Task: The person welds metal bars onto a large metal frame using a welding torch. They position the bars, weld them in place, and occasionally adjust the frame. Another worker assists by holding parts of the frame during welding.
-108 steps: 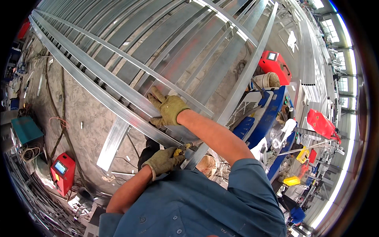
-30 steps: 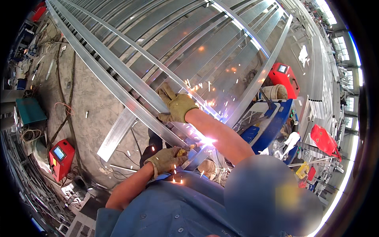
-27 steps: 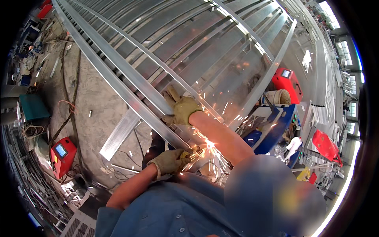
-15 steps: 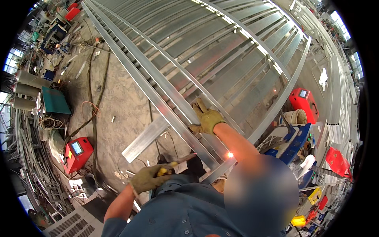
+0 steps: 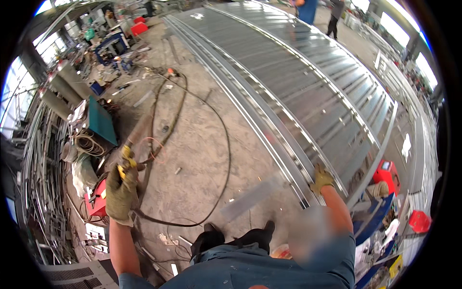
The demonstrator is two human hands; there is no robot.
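Observation:
My left hand (image 5: 120, 198), in a tan work glove, is raised at the left and closed around a yellow-handled tool (image 5: 127, 161). The tool's long brownish shaft is smeared by motion, so its exact kind is hard to make out. At the right, my gloved right hand (image 5: 321, 179) lies across the near end of a long metal rail (image 5: 288, 156), fingers apart. That rail belongs to a large frame of parallel silvery bars and sheets (image 5: 308, 89). A flat metal strip (image 5: 250, 198) juts out from beside the frame's near edge, above the floor.
Black cable (image 5: 228, 154) loops over the concrete floor. A red machine (image 5: 97, 198) sits near my left hand, a second red machine (image 5: 386, 174) beyond the frame's right corner. Gas cylinders (image 5: 65, 86) and a green cabinet (image 5: 102, 120) stand left. Another person (image 5: 335, 17) is at the far side.
My left hand has swung up and left with the tool. My body has straightened and the view has tilted up. The bright spark near my right arm is gone; that hand stays on the frame.

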